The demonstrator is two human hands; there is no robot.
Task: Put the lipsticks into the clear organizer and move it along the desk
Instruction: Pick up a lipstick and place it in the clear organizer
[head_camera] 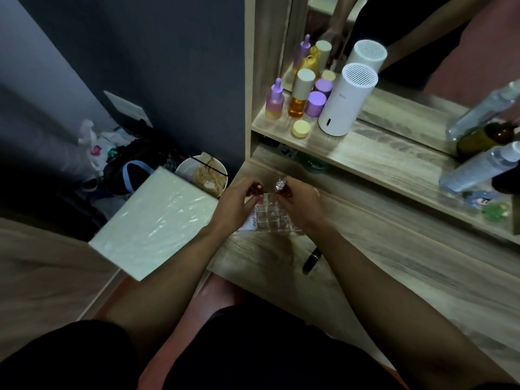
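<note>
A clear organizer (271,218) with square cells stands near the left end of the wooden desk (394,263), partly hidden by my hands. My left hand (237,202) grips a dark red lipstick (257,189) above the organizer's far left cells. My right hand (299,202) holds a silver-topped lipstick (280,184) upright over the far cells. A black lipstick (311,260) lies on the desk to the right of my right forearm, apart from the organizer.
On the raised shelf (380,153) stand purple and amber bottles (298,98), a yellow jar (300,128) and a white cylindrical device (346,99) before a mirror. Clear bottles (478,167) lie at right. A white wrapped box (154,220) and a bowl (202,173) sit left of the desk.
</note>
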